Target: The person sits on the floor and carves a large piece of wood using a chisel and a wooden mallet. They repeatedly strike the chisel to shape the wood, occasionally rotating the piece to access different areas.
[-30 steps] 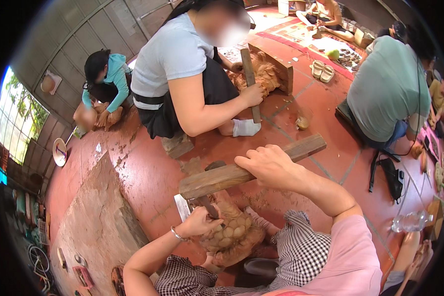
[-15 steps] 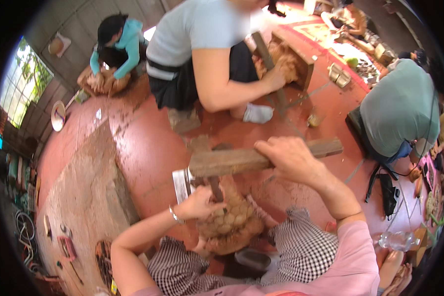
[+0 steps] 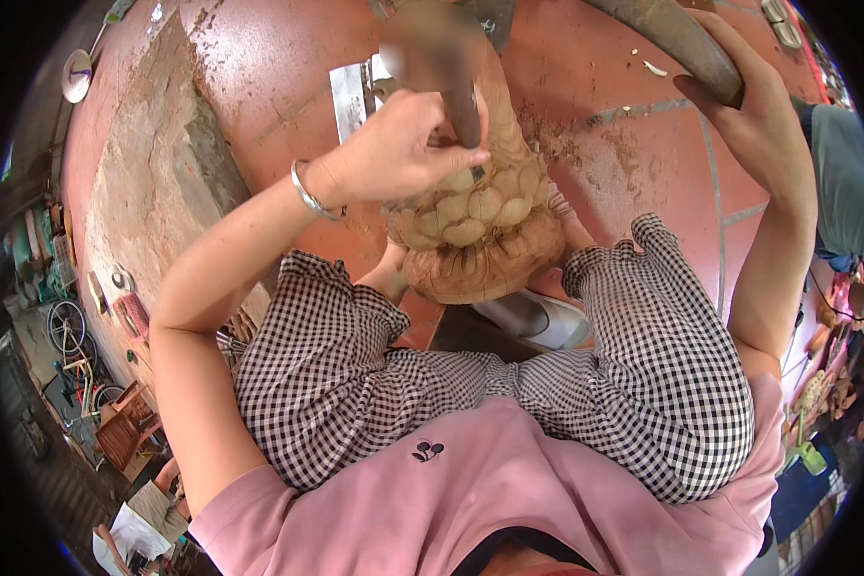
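A wooden carving (image 3: 485, 216) with rows of rounded petals stands between my knees on the floor. My left hand (image 3: 398, 144), with a silver bangle at its wrist, is closed around a chisel (image 3: 462, 120). The chisel's tip rests at the upper petals; its top end is lost in a blurred patch. At the upper right, my right hand (image 3: 766, 115) grips one end of a thick wooden mallet (image 3: 677, 40), held well apart from the chisel. The mallet's far end runs out of the picture.
A long wooden slab (image 3: 154, 144) lies along the left, with small tools near its edge. A white shoe (image 3: 552, 322) shows under the carving. Part of a person in green (image 3: 845, 173) is at the right edge. Wood chips dot the red tiles (image 3: 634, 182).
The mallet has moved from over the chisel up and away to the right. My left hand keeps the chisel on the carving. The view has tilted down, so the people ahead are mostly gone.
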Tool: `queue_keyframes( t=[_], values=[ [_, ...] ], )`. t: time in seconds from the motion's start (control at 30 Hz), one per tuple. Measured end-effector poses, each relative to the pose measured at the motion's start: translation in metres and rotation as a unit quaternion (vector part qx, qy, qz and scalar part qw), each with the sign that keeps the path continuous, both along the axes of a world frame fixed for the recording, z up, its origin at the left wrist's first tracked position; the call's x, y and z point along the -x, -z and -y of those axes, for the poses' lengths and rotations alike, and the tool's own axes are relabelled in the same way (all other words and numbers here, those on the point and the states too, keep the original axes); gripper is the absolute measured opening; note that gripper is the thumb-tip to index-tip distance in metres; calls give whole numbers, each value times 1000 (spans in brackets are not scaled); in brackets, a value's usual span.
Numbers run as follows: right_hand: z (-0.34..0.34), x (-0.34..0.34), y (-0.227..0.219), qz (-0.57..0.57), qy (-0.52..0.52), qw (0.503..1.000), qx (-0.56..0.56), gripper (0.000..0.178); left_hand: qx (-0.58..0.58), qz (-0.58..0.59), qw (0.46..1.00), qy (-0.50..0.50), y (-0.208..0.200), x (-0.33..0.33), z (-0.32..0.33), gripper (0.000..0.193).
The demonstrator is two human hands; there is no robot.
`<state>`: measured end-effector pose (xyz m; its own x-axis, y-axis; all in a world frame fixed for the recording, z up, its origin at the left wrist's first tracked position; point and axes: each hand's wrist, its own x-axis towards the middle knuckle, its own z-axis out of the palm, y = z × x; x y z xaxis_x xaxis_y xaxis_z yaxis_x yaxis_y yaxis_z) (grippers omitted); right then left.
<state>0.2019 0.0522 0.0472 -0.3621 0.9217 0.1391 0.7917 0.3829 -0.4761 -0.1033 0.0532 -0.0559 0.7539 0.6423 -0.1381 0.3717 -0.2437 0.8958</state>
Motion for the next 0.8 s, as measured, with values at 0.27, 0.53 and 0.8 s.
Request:
queue_keyframes(
  t=[0.27, 0.53, 0.8],
  values=[
    [6, 5, 5, -1, -7, 1000, -27, 47, -38, -27, 998, 44, -3, -7, -11, 21],
    [6, -3, 15, -24, 51, 998, -13, 44, -30, -36, 999, 24, -4, -9, -9, 20],
    [3, -14, 22, 11, 56, 998, -13, 44, -134, -45, 990, 29, 6, -12, -8, 25]
  ],
)
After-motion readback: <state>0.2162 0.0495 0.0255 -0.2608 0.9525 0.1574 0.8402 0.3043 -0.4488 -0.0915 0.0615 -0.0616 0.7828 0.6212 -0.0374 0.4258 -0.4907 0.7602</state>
